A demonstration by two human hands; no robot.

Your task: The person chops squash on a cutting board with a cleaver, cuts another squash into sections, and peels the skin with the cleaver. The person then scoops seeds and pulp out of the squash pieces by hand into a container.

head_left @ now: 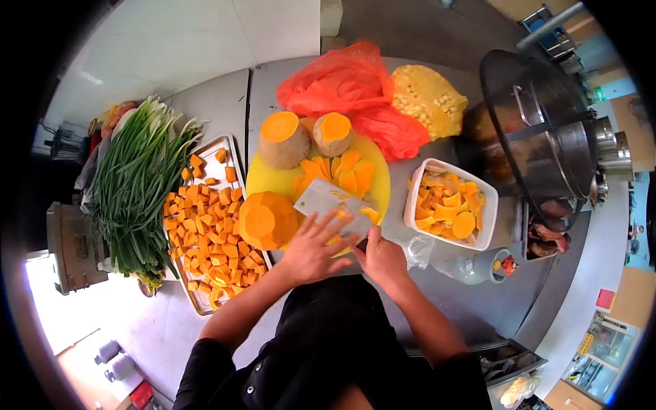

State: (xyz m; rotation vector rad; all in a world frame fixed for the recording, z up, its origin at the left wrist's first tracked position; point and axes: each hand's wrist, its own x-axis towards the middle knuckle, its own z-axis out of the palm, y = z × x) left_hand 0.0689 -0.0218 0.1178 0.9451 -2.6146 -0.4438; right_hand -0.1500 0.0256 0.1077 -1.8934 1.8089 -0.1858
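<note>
My right hand (383, 258) is wrapped round the dark handle of a cleaver (328, 203), whose broad blade lies nearly flat over the yellow round board (380, 167). Fingers spread, my left hand (316, 251) is over the near edge of the blade; whether it touches the metal I cannot tell. A peeled pumpkin piece (268, 220) sits left of the blade. Thin orange slices (350, 172) lie beyond it, with small bits near its right edge. Two unpeeled, cut pumpkin pieces (284, 140) (333, 134) stand at the back of the board.
A metal tray (240, 164) of orange cubes and a heap of green onions (130, 184) are at left. Red plastic bags (342, 78) and a yellow bag (429, 102) lie behind. At right are a white tub (490, 212) of peelings and a large dark pot (533, 130).
</note>
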